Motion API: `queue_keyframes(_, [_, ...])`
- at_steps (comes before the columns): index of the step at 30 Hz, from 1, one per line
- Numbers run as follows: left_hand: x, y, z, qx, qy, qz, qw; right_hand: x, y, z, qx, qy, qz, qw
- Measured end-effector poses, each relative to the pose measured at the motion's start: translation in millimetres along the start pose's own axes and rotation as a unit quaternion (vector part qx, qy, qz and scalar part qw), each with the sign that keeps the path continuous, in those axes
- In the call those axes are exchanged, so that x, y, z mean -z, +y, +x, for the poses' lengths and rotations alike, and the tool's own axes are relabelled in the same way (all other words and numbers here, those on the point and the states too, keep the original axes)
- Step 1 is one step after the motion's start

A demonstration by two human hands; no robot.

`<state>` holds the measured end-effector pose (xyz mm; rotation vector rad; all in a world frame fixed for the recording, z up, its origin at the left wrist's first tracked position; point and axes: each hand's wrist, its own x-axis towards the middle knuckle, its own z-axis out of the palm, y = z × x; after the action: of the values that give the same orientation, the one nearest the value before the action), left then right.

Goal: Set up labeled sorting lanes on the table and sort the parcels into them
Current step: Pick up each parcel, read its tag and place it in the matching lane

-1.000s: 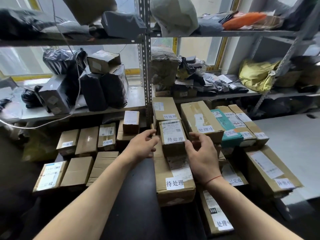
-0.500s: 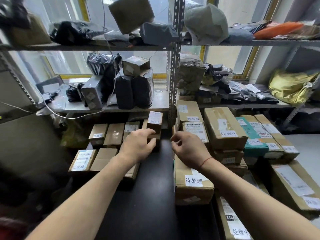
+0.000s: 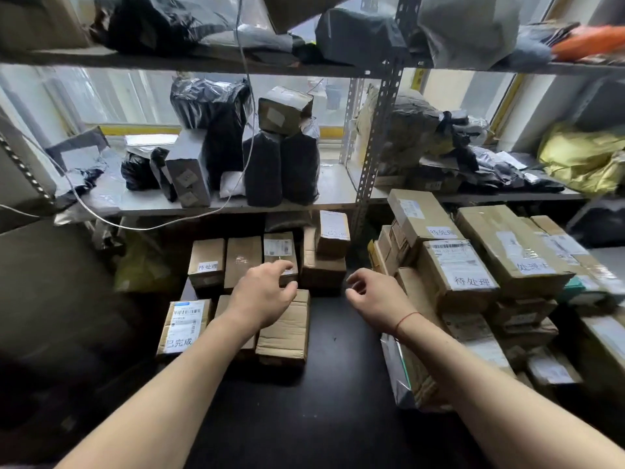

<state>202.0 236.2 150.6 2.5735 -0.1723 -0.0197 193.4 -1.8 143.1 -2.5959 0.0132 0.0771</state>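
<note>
Both my hands hold nothing: left hand hovers loosely curled over the left parcels on the table, right hand relaxed near the 待处理 stack. I'd read each label before gripping, then lift squarely.

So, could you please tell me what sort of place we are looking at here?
Most likely a parcel sorting or storage room: metal shelving loaded with black poly bags, and labelled cardboard boxes grouped on a dark table.

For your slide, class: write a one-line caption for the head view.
Both empty hands, left hand and right hand, hover over a dark table between two groups of labeled cardboard parcels.
</note>
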Motion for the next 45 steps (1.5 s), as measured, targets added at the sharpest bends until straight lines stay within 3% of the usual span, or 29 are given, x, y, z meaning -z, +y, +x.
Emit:
queue_keyframes(18, [-84.8,-23.4,160.4,0.056,-0.065,-0.064,0.994,-47.2,29.5,162.4,-0.129,-0.002,0.058,0.990])
queue_keyframes(22, [-107.5,-21.3,198.7,0.066,-0.080,-0.073,0.992,-61.0,34.7,191.9,-0.195,0.042,0.118,0.973])
queue_keyframes(31, [-153.9,-23.4,241.5,0.099,-0.088,-0.117,0.984,-82.3,41.6,239.6,-0.270,0.018,0.189,0.944])
queue_keyframes(35, [-163.0,-20.4,243.1,0.109,-0.093,-0.112,0.983,-87.5,43.0,246.2,-0.325,0.030,0.332,0.885])
queue_keyframes(37, [-165.1,-19.0,242.7,0.104,-0.103,-0.118,0.982,-89.5,42.6,245.6,-0.325,0.035,0.371,0.869])
queue_keyframes(45, [-157.2,-16.5,235.9,0.089,-0.126,-0.176,0.972,-89.9,39.8,236.5,-0.251,0.021,0.427,0.868])
